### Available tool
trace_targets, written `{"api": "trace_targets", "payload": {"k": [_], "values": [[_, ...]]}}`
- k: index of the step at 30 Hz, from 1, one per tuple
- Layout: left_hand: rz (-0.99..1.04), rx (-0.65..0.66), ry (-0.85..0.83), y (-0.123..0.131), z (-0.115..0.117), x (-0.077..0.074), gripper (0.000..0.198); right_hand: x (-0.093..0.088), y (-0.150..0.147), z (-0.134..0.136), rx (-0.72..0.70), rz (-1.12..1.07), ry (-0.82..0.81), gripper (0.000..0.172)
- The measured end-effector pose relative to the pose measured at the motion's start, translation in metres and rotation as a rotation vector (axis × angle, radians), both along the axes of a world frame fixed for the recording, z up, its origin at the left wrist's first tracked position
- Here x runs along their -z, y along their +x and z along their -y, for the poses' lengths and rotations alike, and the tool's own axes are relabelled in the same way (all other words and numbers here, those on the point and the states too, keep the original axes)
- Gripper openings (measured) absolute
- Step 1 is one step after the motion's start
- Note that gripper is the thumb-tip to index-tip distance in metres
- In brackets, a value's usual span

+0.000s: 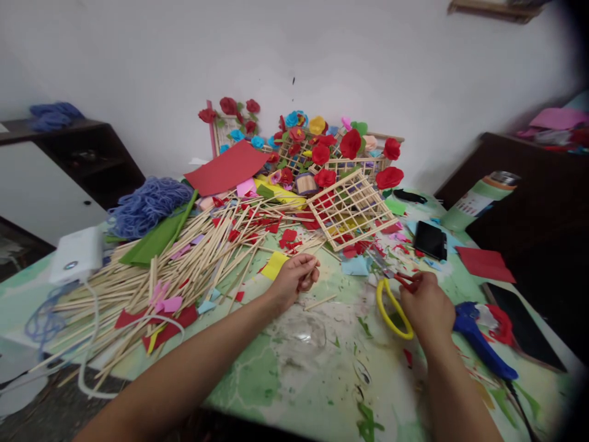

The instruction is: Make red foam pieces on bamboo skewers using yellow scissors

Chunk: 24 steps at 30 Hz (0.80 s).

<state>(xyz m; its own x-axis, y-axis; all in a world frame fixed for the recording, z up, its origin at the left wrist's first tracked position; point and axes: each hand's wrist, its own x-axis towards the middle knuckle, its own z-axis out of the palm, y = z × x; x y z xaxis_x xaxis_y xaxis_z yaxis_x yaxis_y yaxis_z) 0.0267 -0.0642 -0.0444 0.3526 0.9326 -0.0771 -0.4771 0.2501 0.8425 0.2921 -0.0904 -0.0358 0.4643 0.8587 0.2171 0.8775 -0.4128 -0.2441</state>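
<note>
My left hand [297, 277] is closed in a pinch above the middle of the table; whatever its fingertips hold, if anything, is too small to make out. Just behind it lies a yellow paper piece [275, 265], and a short thin stick [321, 302] rests on the tabletop in front. On the right, my right hand [427, 304] is closed around a slim red-handled tool [405, 280], whose exact kind is partly hidden by the fingers. A yellow scissors handle [381, 307] shows beside that hand, close to the tool's metal end.
Loose wooden sticks [207, 252] spread across the left, near blue yarn [150, 205] and a white box [76, 255] with a cable. A stick lattice [352, 212] and paper flowers [350, 144] stand behind. At right are a blue glue gun [483, 344], phone [430, 239] and bottle [476, 199].
</note>
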Motion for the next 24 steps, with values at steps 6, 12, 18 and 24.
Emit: {"api": "trace_targets", "payload": {"k": [6,12,18,24], "values": [[-0.001,0.001,0.005,0.001,0.001,0.001,0.019,0.01,0.002,-0.002,-0.265,-0.957,0.35,0.062],[-0.119,-0.053,0.071,0.001,0.001,0.001,0.026,0.005,-0.033,0.011,-0.777,-1.101,0.203,0.091],[-0.29,-0.133,0.226,0.002,0.001,0.001,0.026,0.01,-0.063,0.02,-0.929,-1.251,-0.004,0.087],[-0.287,-0.139,0.241,0.002,0.0,0.004,0.027,0.019,-0.069,0.013,-0.836,-1.378,0.056,0.081]]}}
